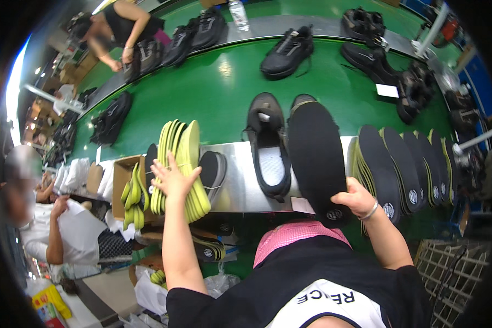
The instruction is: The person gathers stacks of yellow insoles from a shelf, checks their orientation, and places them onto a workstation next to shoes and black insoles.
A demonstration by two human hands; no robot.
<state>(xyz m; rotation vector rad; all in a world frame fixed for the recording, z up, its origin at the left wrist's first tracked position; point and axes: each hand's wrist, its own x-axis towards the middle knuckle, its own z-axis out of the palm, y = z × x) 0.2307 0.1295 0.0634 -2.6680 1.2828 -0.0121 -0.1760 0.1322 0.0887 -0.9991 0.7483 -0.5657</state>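
Note:
My left hand rests with spread fingers on a stack of yellow-green insoles standing on edge on the metal shelf. My right hand grips the heel end of a black insole, which lies over one black shoe. A second black shoe sits open-side up just left of it. To the right, a fanned row of black insoles with green edges leans along the shelf.
A green conveyor carries several black shoes behind. A cardboard box with more yellow insoles stands at left. One person works at the far left end of the belt, another sits at my lower left. A wire basket is at lower right.

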